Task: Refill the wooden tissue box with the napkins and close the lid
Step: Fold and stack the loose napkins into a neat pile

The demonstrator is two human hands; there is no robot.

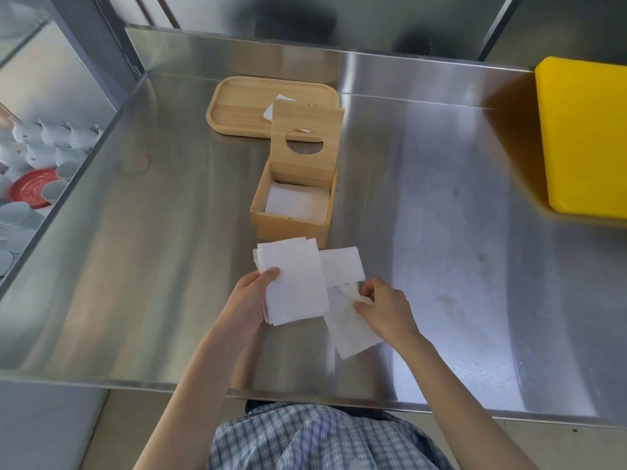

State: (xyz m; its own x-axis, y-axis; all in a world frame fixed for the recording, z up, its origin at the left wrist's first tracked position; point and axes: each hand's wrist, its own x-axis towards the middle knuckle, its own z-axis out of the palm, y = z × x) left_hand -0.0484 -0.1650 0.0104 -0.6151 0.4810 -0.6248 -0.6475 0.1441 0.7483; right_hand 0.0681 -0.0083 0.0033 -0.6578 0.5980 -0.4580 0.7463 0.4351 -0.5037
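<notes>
Left hand (249, 296) grip clamps the napkin stack (293, 283); right hand (385, 308) grip pinches a loose napkin (351, 325), aligning sheets for the open wooden tissue box (291, 212).

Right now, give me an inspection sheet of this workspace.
Surface: steel table, bare metal.
Job's things: wooden tissue box, lid upright, napkins inside; loose napkin on the table.
Clutter: wooden tray behind the box; yellow board far right.
Grippers: left hand holds a napkin stack; right hand pinches a crumpled napkin.
Cables: nothing seen.
Surroundings: white crockery on a shelf, left.
</notes>
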